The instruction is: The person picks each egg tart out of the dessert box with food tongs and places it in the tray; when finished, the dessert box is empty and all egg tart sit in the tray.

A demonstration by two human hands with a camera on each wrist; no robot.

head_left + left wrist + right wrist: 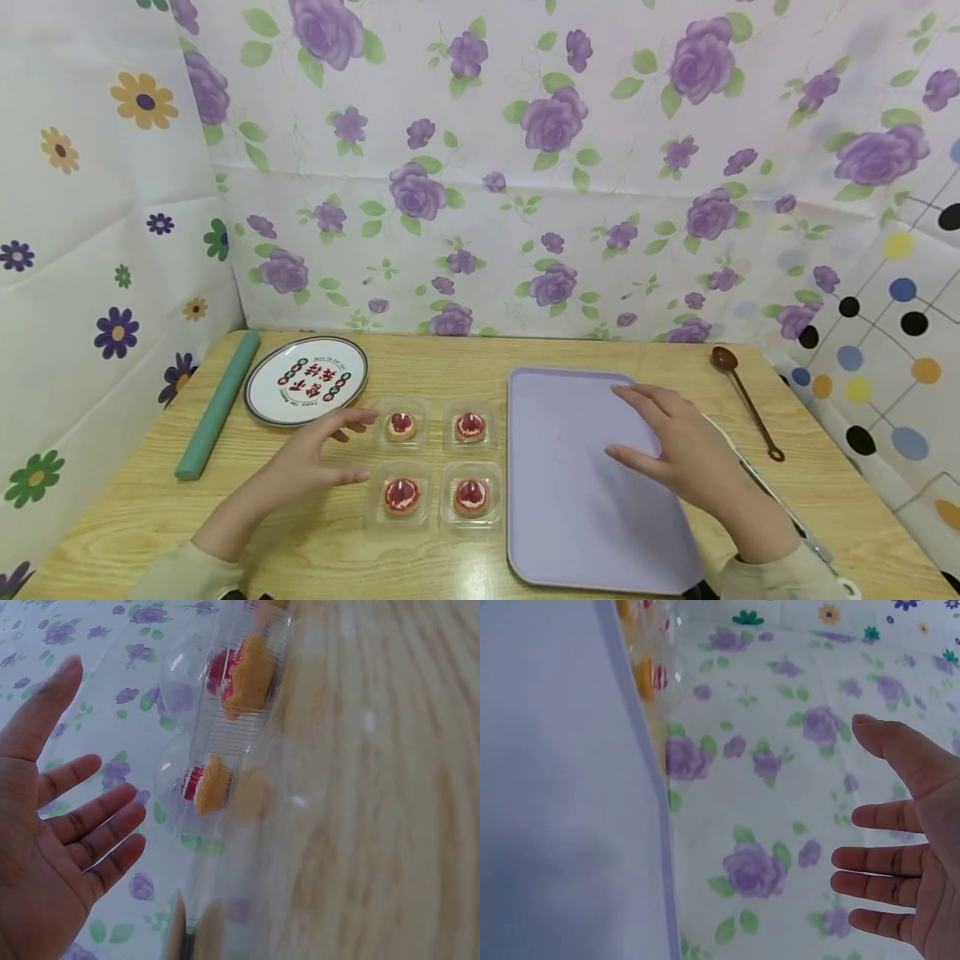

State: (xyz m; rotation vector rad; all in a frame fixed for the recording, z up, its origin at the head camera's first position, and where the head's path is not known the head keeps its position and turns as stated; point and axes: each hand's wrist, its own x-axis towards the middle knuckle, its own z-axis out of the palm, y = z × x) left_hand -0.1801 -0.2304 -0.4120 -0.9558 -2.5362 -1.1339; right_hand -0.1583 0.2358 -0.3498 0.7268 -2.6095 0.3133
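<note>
Head view shows both hands with spread fingers, holding nothing. Left hand hovers just beside four tarts in clear cups, which sit in a square on the tabletop between a plate and a tray. Right hand hovers over the tray. A spoon lies further right.

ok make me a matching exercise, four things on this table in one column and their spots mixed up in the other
Things:
1. green roll
2. brown spoon
3. printed plate
4. lilac tray

Places:
A. under the right hand
B. far right of the table
C. along the left edge
D. behind the left hand

Pairs: 1-C, 2-B, 3-D, 4-A
</note>
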